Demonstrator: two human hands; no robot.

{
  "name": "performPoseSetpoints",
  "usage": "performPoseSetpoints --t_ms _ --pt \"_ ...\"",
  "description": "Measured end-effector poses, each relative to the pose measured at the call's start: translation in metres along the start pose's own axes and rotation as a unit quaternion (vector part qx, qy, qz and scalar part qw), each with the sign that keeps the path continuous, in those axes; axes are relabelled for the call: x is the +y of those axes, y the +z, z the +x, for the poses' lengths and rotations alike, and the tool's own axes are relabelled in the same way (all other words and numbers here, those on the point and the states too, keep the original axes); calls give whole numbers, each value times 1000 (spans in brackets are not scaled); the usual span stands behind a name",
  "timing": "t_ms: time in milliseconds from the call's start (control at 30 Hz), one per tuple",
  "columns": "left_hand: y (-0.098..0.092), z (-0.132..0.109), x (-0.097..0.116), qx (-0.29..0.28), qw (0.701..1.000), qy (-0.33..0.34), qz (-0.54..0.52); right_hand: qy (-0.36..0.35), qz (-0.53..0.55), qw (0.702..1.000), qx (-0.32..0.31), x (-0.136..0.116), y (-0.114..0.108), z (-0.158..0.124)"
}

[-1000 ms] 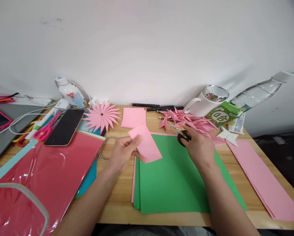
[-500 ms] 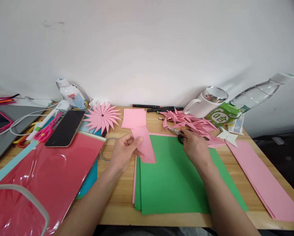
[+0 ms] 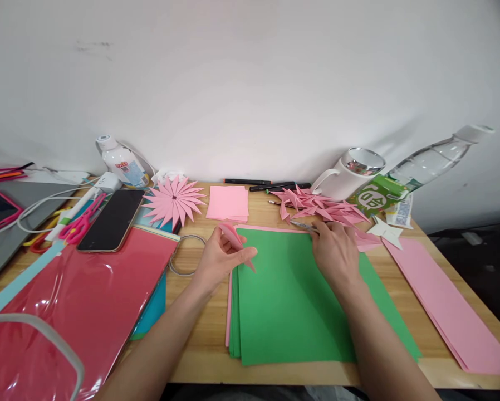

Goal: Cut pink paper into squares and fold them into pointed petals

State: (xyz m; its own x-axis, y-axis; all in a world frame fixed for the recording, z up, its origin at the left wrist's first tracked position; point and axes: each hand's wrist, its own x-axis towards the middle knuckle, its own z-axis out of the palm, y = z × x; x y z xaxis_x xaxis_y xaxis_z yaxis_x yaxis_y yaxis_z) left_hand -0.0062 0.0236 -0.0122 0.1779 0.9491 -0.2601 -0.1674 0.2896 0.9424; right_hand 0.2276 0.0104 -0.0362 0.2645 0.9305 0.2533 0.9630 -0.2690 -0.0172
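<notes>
My left hand [image 3: 220, 257] is closed on a piece of pink paper [image 3: 235, 239], held tilted above the left edge of a stack of green paper [image 3: 295, 301]. The paper is seen nearly edge-on, partly behind my fingers. At the back of the green stack, my right hand [image 3: 337, 250] is closed over the handles of a pair of scissors [image 3: 303, 225]; only the blades show, pointing left. A heap of folded pink paper pieces [image 3: 317, 205] lies just beyond that hand.
Pink paper squares [image 3: 228, 201] and a pink paper star wheel [image 3: 173, 197] lie at the back. A white mug [image 3: 337, 181] and a plastic bottle [image 3: 429, 161] stand back right. Pink strips [image 3: 446, 306] lie right; a phone [image 3: 111, 220] and a red plastic-wrapped pack [image 3: 87, 289] lie left.
The pink paper in my left hand has turned from showing its flat face to nearly edge-on. My right hand has covered the scissors' handles, and the blades lie lower and flatter.
</notes>
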Motion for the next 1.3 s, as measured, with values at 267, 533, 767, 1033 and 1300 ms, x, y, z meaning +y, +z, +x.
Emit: performPoseSetpoints --t_ms 267,533,767,1033,1300 --pt "1 2 -2 -52 998 -5 -19 -37 402 915 -8 -17 -14 -1" --pt "3 0 -6 -107 994 16 21 -83 651 706 -264 -51 -7 -22" --pt "-4 5 -11 -75 984 35 157 -30 645 722 -250 -50 -5 -20" --pt "-11 3 -2 -126 973 58 183 118 693 655 -277 -46 -9 -14" --pt "-7 2 -7 -194 920 181 288 114 758 576 -283 -43 -7 -8"
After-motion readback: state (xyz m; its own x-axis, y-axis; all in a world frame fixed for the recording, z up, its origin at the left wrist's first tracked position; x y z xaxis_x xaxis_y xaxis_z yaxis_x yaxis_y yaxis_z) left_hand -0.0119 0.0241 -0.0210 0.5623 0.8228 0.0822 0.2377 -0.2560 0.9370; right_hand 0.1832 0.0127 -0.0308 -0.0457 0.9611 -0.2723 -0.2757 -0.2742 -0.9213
